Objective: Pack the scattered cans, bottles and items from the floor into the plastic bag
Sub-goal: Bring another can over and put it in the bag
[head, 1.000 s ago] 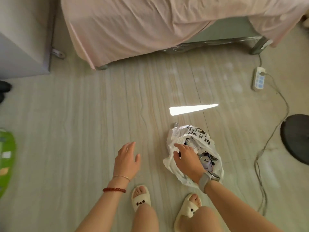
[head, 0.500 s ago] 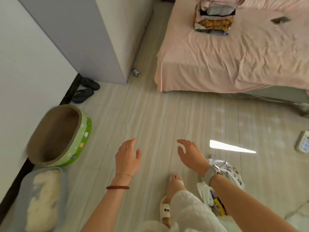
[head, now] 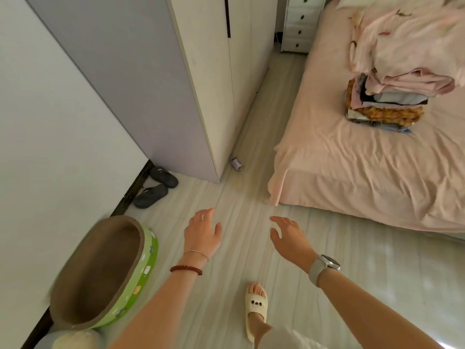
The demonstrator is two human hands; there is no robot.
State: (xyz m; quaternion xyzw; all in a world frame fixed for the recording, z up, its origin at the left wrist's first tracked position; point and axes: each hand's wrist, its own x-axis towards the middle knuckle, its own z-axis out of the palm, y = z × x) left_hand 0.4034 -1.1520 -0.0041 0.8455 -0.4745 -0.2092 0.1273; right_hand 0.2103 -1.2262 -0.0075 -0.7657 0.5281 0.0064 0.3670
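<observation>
A person is standing in a bedroom, both hands reaching out over the pale wood-grain floor (head: 226, 273). The left hand (head: 201, 231) is hovering w/ fingers spread and relaxed, holding nothing; a red bead bracelet and thin chain are sitting on that wrist. The right hand (head: 289, 235) is hovering just as loose, fingers slightly bent, also holding nothing, w/ a gray watch (head: 323, 268) on the wrist. One small can (head: 236, 163) is lying on its side on the floor well ahead of both hands, just beside the corner of the white wardrobe (head: 221, 84), in the gap between wardrobe and pink bed (head: 352, 167). Its label is too small to read. Folded clothes (head: 385, 102) are sitting stacked on the bed. At left, a green-rimmed oval pet bed (head: 148, 268) is sitting near the wall, dark slippers (head: 156, 187) beyond it. One foot in a cream slipper (head: 256, 308) is showing at the bottom; the other is cut off. The bed's right side is running out of frame.
</observation>
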